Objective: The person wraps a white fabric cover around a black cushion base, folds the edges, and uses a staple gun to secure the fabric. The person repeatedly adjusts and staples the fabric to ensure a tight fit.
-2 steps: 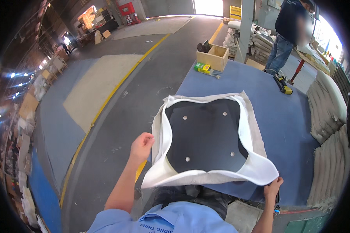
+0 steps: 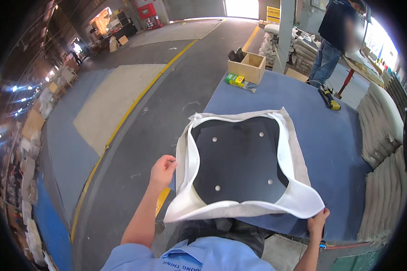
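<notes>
A square seat cushion lies upside down on the blue felt-covered table (image 2: 334,149). Its black underside board (image 2: 237,162) has several round holes, and white and beige fabric (image 2: 298,198) wraps up around its edges. My left hand (image 2: 163,171) grips the fabric at the cushion's left edge. My right hand (image 2: 317,220) pinches the fabric at the near right corner.
At the table's far end stand a wooden box (image 2: 247,67), a green and yellow packet (image 2: 235,80) and a yellow and black power tool (image 2: 330,100). A person in dark blue (image 2: 332,40) stands beyond. Stacked cushions (image 2: 384,117) line the right side. Concrete floor with a yellow line (image 2: 135,104) lies left.
</notes>
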A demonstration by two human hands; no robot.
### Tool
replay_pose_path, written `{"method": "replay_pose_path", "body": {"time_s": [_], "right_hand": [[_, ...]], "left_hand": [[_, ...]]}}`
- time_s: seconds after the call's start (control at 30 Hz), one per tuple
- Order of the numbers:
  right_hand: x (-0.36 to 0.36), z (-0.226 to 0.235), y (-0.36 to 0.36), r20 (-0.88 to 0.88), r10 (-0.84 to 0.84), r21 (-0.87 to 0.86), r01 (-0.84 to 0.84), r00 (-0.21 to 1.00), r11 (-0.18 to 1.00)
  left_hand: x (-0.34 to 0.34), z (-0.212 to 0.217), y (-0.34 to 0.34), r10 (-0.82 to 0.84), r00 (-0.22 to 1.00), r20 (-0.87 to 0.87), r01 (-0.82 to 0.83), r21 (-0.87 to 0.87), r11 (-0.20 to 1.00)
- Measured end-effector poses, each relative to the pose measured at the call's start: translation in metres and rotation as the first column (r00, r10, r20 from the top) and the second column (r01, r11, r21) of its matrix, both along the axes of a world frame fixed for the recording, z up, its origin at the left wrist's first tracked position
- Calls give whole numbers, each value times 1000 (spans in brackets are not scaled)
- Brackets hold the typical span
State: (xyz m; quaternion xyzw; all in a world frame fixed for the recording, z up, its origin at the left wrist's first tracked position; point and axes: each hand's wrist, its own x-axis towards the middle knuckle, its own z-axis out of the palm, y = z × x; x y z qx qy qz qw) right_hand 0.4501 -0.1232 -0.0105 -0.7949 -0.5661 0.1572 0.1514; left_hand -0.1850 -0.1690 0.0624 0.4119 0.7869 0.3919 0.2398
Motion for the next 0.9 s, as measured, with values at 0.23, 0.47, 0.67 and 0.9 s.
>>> {"method": "replay_pose_path", "body": {"time_s": [0.23,0.47,0.67,0.9], "right_hand": [[-18,88,80,-161,81,133,-59,984,989],[-136,92,169,-313,280,-233,-359,908,904],[-176,31,157,-285,391,-81,-429,875,900],[-186,24,160,-389,318,-25,-355,865,935]], "left_hand": [[4,-63,59,233,967,102,-216,-158,963],[33,-110,55,269,940,-207,-290,-77,954],[29,-104,63,240,892,-383,-297,-97,950],[28,-114,54,260,881,-395,-302,-48,952]]}}
